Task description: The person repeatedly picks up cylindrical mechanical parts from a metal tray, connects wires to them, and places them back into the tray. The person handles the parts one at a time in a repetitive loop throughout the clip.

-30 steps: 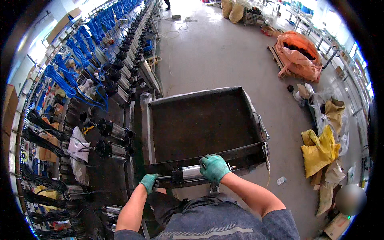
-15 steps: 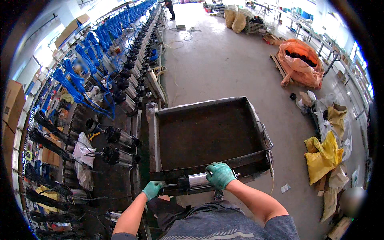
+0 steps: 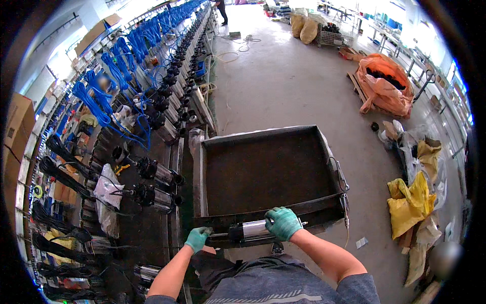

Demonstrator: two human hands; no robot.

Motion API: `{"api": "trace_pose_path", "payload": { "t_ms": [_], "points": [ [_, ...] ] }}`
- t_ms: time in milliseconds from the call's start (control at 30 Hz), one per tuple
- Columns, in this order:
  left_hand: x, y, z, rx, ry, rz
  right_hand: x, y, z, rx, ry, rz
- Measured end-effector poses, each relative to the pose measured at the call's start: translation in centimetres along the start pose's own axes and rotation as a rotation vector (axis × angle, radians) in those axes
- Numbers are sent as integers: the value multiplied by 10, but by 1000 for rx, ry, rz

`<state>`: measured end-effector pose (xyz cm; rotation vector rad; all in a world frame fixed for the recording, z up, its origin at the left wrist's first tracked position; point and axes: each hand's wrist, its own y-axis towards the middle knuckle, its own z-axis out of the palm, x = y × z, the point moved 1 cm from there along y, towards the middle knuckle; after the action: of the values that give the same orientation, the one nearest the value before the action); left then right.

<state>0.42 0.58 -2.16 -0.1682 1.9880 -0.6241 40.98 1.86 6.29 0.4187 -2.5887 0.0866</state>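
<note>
A silver cylindrical pump [image 3: 251, 229] with a black end cap lies sideways along the near edge of the shallow metal tank [image 3: 199, 172]. My right hand [image 3: 283, 223], in a green glove, wraps over the pump's right end, and a thin tip pokes out beyond it. At the other side, my left hand [image 3: 197, 238], also gloved in green, is closed around a thin grey rod or cable running from the black cap. Its fingertips are partly hidden. The tank's inside is dark brown; I cannot tell whether it holds liquid.
Left of the tank runs a long bench with black-and-silver pumps [image 3: 154, 196] and coiled blue cables [image 3: 93, 101]. A wire handle [image 3: 340, 175] hangs on the tank's right side. Farther right are an orange sack [image 3: 387, 83] and yellow bags [image 3: 412, 205]. A person [image 3: 221, 11] stands far off.
The whole view has shifted slightly, so things appear a little farther right. Both hands keep their hold, and the pump stays along the tank's near edge.
</note>
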Motion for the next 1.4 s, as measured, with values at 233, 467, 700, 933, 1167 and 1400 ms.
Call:
{"api": "trace_pose_path", "payload": {
  "t_ms": [233, 467, 700, 933, 1167, 1400],
  "points": [
    [-16, 3, 11, -15, -290, -318, -3, 0, 1, -10, 22, -8],
    [-31, -22, -5, 96, 349, 308, -4, -1, 0, -27, 26, -10],
    [-12, 11, 2, 28, -189, -443, -1, 1, 0, -54, 47, -37],
    [-34, -33, 10, -25, -193, 89, -3, 0, -1, -71, 54, -18],
    [-27, -6, 8, -72, 102, -85, -5, 1, 2, -41, 59, -27],
    [9, 0, 12, -94, -175, -166, 0, 1, -2, -33, 72, -25]
  ]
}}
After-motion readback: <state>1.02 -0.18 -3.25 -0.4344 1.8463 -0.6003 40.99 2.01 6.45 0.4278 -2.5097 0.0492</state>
